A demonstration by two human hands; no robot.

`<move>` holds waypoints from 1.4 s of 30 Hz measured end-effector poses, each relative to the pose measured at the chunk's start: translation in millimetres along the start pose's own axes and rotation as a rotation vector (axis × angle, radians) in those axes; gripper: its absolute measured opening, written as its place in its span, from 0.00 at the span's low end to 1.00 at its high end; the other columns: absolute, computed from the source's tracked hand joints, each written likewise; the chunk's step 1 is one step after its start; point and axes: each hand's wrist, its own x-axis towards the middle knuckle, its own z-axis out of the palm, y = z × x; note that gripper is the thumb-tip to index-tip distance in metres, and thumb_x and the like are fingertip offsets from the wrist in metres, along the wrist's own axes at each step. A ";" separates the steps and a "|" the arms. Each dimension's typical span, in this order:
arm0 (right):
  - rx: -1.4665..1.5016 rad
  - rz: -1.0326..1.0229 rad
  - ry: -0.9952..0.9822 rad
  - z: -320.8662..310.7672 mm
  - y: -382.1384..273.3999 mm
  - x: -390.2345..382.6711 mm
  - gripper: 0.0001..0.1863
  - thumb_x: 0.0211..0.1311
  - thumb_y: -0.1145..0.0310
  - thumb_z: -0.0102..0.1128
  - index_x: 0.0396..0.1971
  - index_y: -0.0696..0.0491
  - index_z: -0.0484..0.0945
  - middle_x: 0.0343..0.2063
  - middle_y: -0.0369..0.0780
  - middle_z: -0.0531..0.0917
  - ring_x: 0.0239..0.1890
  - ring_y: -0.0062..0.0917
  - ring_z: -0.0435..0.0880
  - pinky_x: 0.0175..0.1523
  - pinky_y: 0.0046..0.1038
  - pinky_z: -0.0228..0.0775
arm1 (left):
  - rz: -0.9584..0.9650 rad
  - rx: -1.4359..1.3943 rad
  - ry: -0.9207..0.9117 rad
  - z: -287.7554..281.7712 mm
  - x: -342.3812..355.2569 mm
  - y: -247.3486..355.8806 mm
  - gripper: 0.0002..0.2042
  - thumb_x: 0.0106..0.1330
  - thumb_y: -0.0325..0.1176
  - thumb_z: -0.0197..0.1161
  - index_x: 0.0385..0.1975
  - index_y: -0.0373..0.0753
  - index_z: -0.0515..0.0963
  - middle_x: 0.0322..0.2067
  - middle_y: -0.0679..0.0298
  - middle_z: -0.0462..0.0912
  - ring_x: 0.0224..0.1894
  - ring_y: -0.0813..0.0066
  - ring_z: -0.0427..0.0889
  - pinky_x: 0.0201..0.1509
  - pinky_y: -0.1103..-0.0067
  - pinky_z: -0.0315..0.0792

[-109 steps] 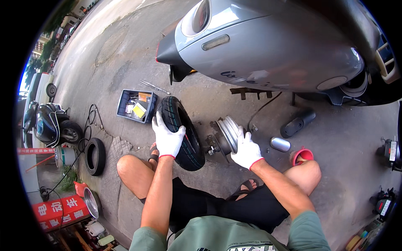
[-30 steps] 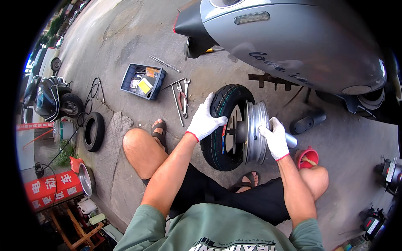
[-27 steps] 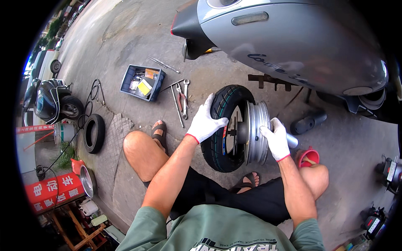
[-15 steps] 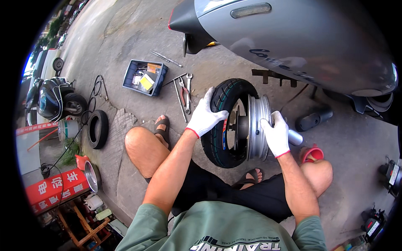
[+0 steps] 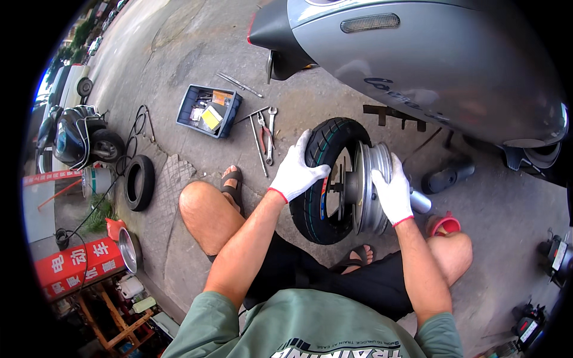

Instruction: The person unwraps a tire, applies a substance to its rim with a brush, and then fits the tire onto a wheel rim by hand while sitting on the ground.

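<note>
Both my hands wear white gloves with red cuffs. My left hand (image 5: 299,171) grips the outer tread of a black tire (image 5: 310,206), thumb on its side and fingers over the top left. The tire stands upright between my knees. Against its right side is a silver wheel rim (image 5: 375,206) with a hub and axle, its left part reaching to the tire's opening. My right hand (image 5: 393,192) holds the rim's right side, thumb across its face and fingers wrapped round the edge. How far the rim sits inside the tire is partly hidden.
A grey scooter body (image 5: 441,65) overhangs the far right. Beyond my left knee are a blue parts bin (image 5: 186,122), pliers (image 5: 263,132) and a wrench (image 5: 271,134). A red cup (image 5: 452,224) stands by my right knee; another tire (image 5: 139,183) lies left, near a metal basin (image 5: 131,249).
The rim has turned slightly and moved a little closer to the tire. My hands keep their hold; the whole view has shifted slightly.
</note>
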 end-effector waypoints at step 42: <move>-0.281 0.052 0.008 39.4 -36.6 24.5 0.32 0.67 0.61 0.59 0.66 0.63 0.67 0.57 0.57 0.79 0.57 0.54 0.80 0.62 0.47 0.73 | -0.188 -0.174 0.052 14.0 14.4 8.5 0.51 0.61 0.51 0.76 0.73 0.21 0.57 0.64 0.40 0.73 0.68 0.57 0.74 0.72 0.70 0.66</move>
